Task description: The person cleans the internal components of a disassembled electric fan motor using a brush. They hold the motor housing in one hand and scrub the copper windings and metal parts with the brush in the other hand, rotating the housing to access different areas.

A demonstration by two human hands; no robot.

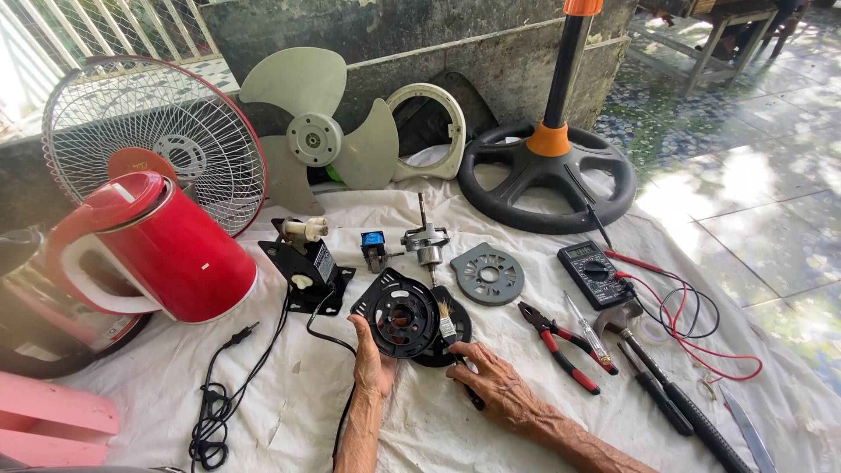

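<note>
My left hand [373, 361] grips the lower left edge of a round black fan motor housing [399, 314] and props it up on the white cloth [289, 394]. A small paintbrush [448, 326] is in my right hand [491, 378], its bristles touching the housing's right rim. Behind the housing lies a second black round part [451, 337]. A metal motor with a shaft [427, 241] stands just beyond, and a grey round plate [488, 273] lies to the right.
A red kettle [166, 250] stands at the left in front of a wire fan guard [144, 131] and a grey fan blade [317, 136]. Red-handled pliers [561, 346], screwdrivers, a multimeter [594, 273] with red leads and a black fan base [547, 171] lie at the right.
</note>
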